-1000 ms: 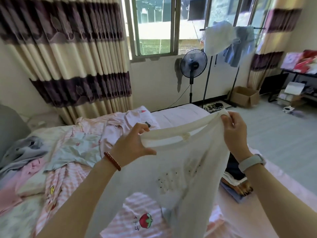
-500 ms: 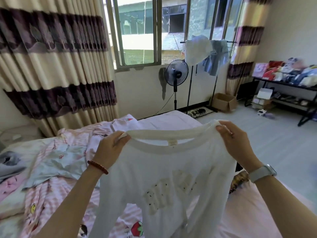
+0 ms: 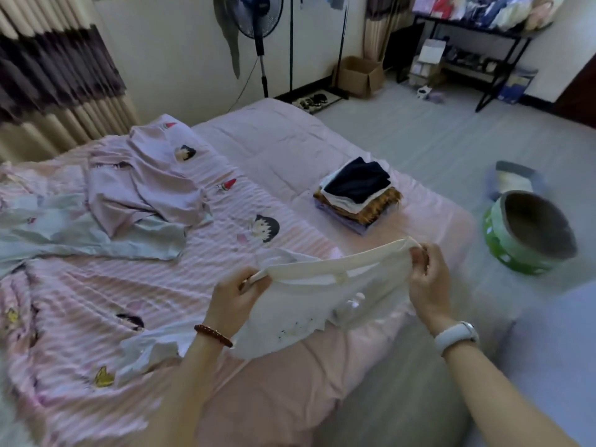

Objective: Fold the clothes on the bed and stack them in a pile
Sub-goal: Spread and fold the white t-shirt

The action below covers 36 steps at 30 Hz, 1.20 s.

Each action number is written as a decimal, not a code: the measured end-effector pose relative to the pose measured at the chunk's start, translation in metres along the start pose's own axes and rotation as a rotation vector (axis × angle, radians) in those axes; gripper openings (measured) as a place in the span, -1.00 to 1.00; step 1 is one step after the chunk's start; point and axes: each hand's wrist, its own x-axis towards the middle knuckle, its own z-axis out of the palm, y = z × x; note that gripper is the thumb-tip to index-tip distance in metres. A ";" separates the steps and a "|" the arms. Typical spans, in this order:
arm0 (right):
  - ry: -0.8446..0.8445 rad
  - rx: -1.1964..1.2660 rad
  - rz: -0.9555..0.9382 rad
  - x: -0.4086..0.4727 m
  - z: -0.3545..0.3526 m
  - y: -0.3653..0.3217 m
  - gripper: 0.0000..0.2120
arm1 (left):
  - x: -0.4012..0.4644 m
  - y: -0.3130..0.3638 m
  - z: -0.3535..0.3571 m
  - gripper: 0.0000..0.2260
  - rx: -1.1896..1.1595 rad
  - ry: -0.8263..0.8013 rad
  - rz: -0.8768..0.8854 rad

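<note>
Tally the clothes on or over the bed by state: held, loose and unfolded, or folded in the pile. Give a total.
Held: 1, the white shirt, gripped by the left hand and right hand.
Loose, unfolded: 2, the lilac garment and the pale blue garment.
Folded pile: about 5 layers; exact count unclear.
Total: about 8.
</note>
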 end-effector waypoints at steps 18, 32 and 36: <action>0.515 0.097 -0.060 0.028 -0.109 -0.051 -0.80 | -0.022 0.147 0.047 -0.78 -0.236 0.175 0.231; -0.002 -0.098 -0.231 0.113 0.171 -0.145 -0.69 | 0.087 -0.010 -0.124 -0.75 0.093 0.521 -0.046; -0.237 -0.134 -0.173 0.136 0.292 -0.143 -0.70 | 0.140 -0.103 -0.169 -0.74 0.168 0.516 -0.176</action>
